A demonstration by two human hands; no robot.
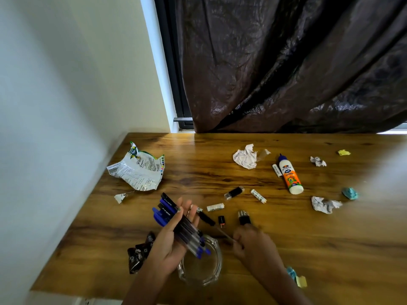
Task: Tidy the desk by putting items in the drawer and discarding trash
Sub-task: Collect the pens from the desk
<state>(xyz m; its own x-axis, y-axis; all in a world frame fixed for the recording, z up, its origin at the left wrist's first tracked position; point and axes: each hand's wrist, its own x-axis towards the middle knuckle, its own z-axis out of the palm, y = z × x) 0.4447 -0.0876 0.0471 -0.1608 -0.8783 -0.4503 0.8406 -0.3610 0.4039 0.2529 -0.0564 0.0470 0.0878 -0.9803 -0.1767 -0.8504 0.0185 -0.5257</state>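
While the left hand [174, 234] grips a bundle of pens [178, 225] above a glass ashtray [201, 274] at the desk's [330, 249] near edge, the right hand [253, 244] pinches one black-capped pen [211, 223] lying beside it. Batteries [215, 207], a USB stick [234, 192] and a glue bottle [289, 175] lie further back. Beyond them sit crumpled paper [245, 157] and an empty snack packet [138, 170].

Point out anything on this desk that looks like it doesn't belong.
Trash is scattered across the desk: a torn snack wrapper at the left, crumpled paper at the back, and a glue bottle lying on its side.
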